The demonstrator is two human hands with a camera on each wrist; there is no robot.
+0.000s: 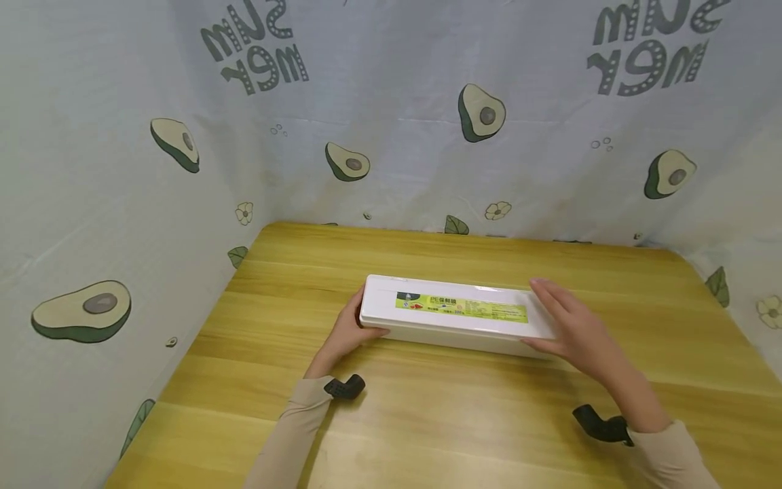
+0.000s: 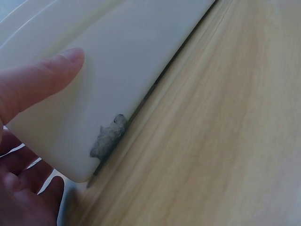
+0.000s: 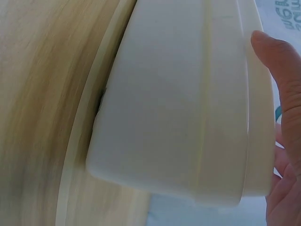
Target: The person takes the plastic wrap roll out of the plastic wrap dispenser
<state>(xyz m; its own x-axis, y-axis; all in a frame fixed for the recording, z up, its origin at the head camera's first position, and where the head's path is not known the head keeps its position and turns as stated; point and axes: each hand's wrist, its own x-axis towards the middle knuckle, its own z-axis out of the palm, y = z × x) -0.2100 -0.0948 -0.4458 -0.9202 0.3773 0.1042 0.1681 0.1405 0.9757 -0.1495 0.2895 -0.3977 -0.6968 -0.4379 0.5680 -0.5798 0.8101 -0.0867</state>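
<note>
A long white cling film box (image 1: 458, 333) with a green and yellow label on its lid lies lengthwise across the wooden table. My left hand (image 1: 349, 333) grips its left end, the thumb (image 2: 51, 77) flat on the front wall and the other fingers around the end. At the opposite end my right hand (image 1: 571, 326) holds the lid's edges, thumb at the front and fingers reaching over to the back. Low on the front wall, near the left corner, a rough grey patch (image 2: 109, 137) shows in the left wrist view.
The wooden table (image 1: 427, 421) ends at the back against a pale curtain (image 1: 403, 81) printed with avocados and lettering. The curtain also runs along the left and right sides. Black wrist mounts (image 1: 345, 387) sit at both cuffs.
</note>
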